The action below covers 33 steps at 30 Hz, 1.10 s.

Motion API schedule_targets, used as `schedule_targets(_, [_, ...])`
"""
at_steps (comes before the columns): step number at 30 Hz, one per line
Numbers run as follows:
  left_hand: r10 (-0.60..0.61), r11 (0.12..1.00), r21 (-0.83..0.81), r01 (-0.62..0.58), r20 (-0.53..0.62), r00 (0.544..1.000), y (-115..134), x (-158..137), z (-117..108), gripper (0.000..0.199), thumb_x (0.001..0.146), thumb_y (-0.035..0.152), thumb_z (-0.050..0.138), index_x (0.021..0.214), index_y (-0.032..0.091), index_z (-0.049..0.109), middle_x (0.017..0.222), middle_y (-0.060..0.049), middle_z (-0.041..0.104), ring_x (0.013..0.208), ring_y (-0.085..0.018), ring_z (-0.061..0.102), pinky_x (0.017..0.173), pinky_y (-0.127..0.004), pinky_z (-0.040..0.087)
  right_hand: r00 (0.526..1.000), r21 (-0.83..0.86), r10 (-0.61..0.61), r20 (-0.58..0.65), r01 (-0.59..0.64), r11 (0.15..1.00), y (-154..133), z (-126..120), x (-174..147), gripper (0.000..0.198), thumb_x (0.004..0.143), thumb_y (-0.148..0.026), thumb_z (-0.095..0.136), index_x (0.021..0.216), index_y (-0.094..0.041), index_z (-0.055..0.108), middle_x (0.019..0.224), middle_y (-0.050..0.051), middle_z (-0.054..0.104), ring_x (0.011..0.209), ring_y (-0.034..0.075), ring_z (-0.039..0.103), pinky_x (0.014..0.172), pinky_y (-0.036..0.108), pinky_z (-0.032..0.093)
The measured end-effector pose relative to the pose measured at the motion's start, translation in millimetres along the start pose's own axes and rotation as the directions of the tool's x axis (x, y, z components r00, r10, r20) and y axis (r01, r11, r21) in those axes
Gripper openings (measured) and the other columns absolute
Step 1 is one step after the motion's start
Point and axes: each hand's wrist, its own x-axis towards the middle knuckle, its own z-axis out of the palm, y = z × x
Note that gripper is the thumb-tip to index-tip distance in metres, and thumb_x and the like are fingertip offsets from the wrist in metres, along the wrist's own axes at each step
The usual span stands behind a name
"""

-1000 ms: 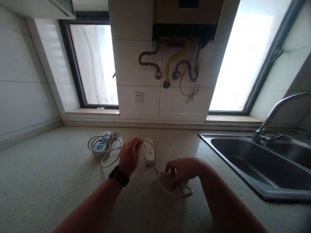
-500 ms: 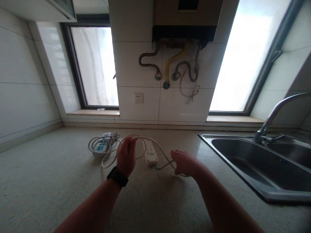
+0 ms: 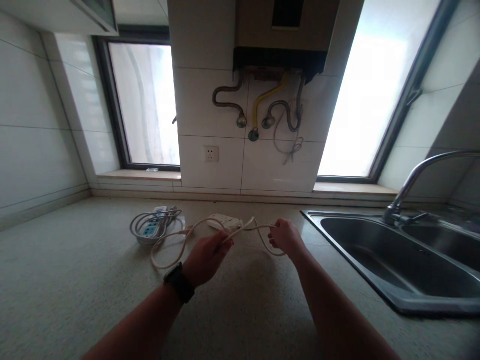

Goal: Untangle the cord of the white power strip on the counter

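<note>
Both my hands grip a white power cord (image 3: pixel 186 242) above the speckled counter. My left hand (image 3: pixel 208 256), with a dark watch on its wrist, is closed around the cord in front of a white power strip (image 3: pixel 225 223). To the right, my right hand (image 3: pixel 286 237) is closed on another stretch of the same cord. Between the hands the cord crosses itself, and a loop hangs below near the right hand. On the left a wide loop lies toward a second power strip (image 3: pixel 152 227), which has blue-green sockets and a coiled grey cord (image 3: pixel 139 220).
A steel sink (image 3: pixel 350 250) with a curved tap (image 3: pixel 412 180) is set into the counter at right. On the back wall are a socket (image 3: pixel 211 154) and a water heater (image 3: pixel 281 30) with pipes. Windows stand on both sides.
My left hand has come down and right along the cord; my right hand has moved slightly right and up. The white power strip has turned from lengthwise to crosswise.
</note>
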Motion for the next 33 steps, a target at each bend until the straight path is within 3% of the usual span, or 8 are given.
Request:
schedule_targets(7, [-0.034,0.997,-0.063,0.040,0.101,0.994,5.4,1.4,1.5,0.030,0.099,0.044,0.040,0.091,0.021,0.058,0.071,0.002,0.055,0.064,-0.012,0.050,0.061,-0.026,0.037,0.949,0.072,0.048,0.311,-0.073,0.995,-20.1,5.2,-20.9,0.010,0.079,-0.023,0.063,0.081,-0.018,0.055,0.071,0.004,0.068,0.050,0.011,0.059,0.045,0.020,0.043])
schedule_targets(14, [-0.064,0.961,-0.262,0.094,0.123,0.990,8.0,0.7,2.0,0.031,0.097,0.045,0.046,0.092,0.018,0.061,0.072,0.002,0.050,0.066,-0.011,0.043,0.063,-0.026,0.034,0.692,0.227,-0.238,0.681,0.109,0.968,-26.9,-1.6,-36.9,0.038,0.091,-0.043,0.044,0.081,-0.014,0.067,0.095,0.011,0.070,0.067,0.014,0.058,0.047,0.019,0.043])
schedule_targets(16, [-0.079,0.916,-0.379,0.130,0.148,0.986,10.2,0.4,1.5,0.031,0.095,0.046,0.050,0.090,0.018,0.062,0.070,0.003,0.048,0.064,-0.010,0.039,0.060,-0.024,0.032,0.727,0.195,-0.212,0.653,0.109,0.975,-23.2,-1.0,-31.4,0.043,0.093,-0.043,0.039,0.078,-0.014,0.067,0.092,0.011,0.070,0.067,0.013,0.057,0.048,0.019,0.041])
schedule_targets(18, [-0.097,0.855,-0.487,0.179,0.190,0.977,12.9,0.2,0.3,0.030,0.092,0.046,0.055,0.089,0.017,0.064,0.069,0.003,0.046,0.062,-0.009,0.037,0.057,-0.023,0.029,0.833,0.061,-0.119,0.540,0.103,0.993,-19.3,-0.5,-24.6,0.043,0.094,-0.044,0.041,0.077,-0.013,0.066,0.081,0.009,0.068,0.060,0.011,0.052,0.047,0.018,0.037])
schedule_targets(21, [-0.087,0.779,-0.580,0.238,0.276,0.957,15.9,-0.2,-1.9,0.028,0.087,0.045,0.061,0.087,0.017,0.067,0.065,0.003,0.043,0.059,-0.009,0.034,0.054,-0.023,0.025,0.944,-0.041,-0.056,0.324,0.073,0.996,-13.7,-0.7,-17.4,0.036,0.088,-0.045,0.057,0.102,-0.013,0.063,0.087,0.008,0.066,0.060,0.011,0.052,0.048,0.020,0.035])
schedule_targets(24, [-0.063,0.721,-0.633,0.282,0.346,0.936,14.8,-1.2,-3.4,0.027,0.084,0.043,0.064,0.085,0.016,0.069,0.060,0.004,0.039,0.056,-0.008,0.031,0.052,-0.023,0.020,0.887,0.091,-0.156,0.435,0.129,0.987,-7.8,-2.3,-16.4,0.051,0.077,-0.038,0.072,0.122,-0.018,0.057,0.107,0.007,0.065,0.080,0.015,0.060,0.064,0.024,0.045])
schedule_targets(28, [-0.079,0.599,-0.732,0.326,0.352,0.933,6.7,-1.1,-4.7,0.026,0.082,0.042,0.066,0.084,0.016,0.069,0.054,0.007,0.031,0.050,-0.007,0.024,0.048,-0.023,0.015,0.735,0.312,-0.298,0.610,0.123,0.942,0.1,-3.1,-16.0,0.032,0.083,-0.044,0.064,0.102,-0.019,0.066,0.100,0.004,0.065,0.096,0.019,0.059,0.087,0.031,0.045])
schedule_targets(33, [-0.091,0.550,-0.797,0.250,0.240,0.966,-3.3,1.2,-7.8,0.029,0.085,0.041,0.062,0.088,0.013,0.070,0.053,0.008,0.029,0.049,-0.006,0.022,0.047,-0.023,0.014,0.816,0.431,-0.230,0.531,-0.027,0.902,5.4,-2.8,-5.5,0.044,0.081,-0.062,0.060,0.091,-0.020,0.056,0.093,0.005,0.061,0.073,0.017,0.062,0.068,0.032,0.048])
